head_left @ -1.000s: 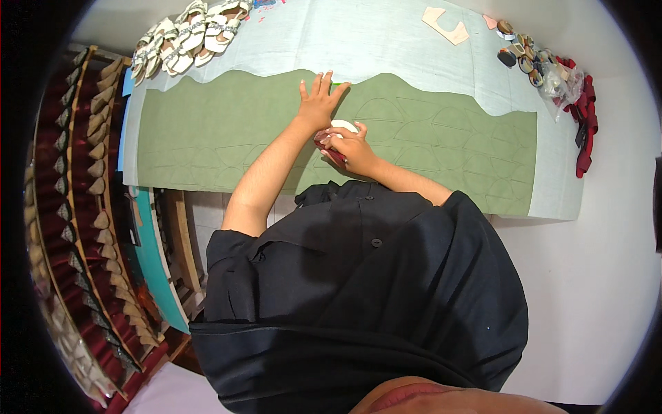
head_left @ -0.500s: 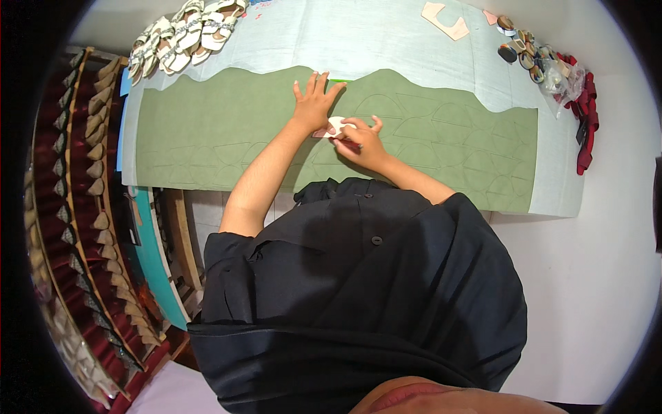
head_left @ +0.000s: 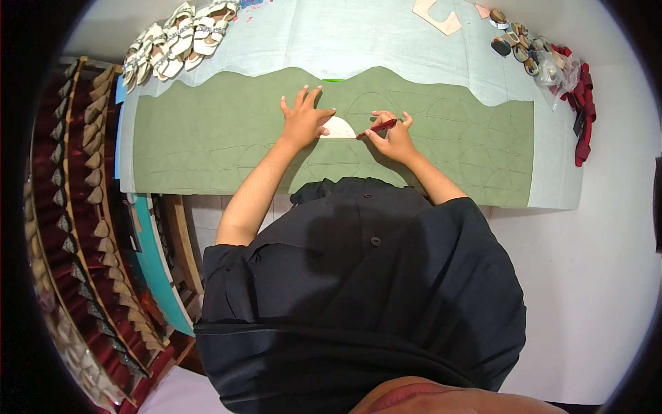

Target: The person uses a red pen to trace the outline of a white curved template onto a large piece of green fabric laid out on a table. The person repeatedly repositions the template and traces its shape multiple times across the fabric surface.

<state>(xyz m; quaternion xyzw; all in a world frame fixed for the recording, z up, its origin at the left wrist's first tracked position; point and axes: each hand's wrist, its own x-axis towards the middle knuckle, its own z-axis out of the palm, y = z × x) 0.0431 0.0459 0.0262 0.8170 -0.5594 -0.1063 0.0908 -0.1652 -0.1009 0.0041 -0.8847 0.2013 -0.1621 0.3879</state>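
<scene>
Fingers spread, the left hand (head_left: 301, 124) rested on a white half-round template (head_left: 340, 130); the right hand (head_left: 396, 142), partly curled, gripped a red pen (head_left: 382, 126). Between the hands, the template's long straight edge ran left-right, its curve facing away. The pen slanted, tip leftward at its corner. Beneath both hands lay a green sheet (head_left: 214, 117) on pale cloth (head_left: 331, 41); sandals (head_left: 181, 36) sat beyond the left.

No words, labels, brands, numbers or signs I can read, on green sheet (head_left: 345, 156) before me or anywhere around.
</scene>
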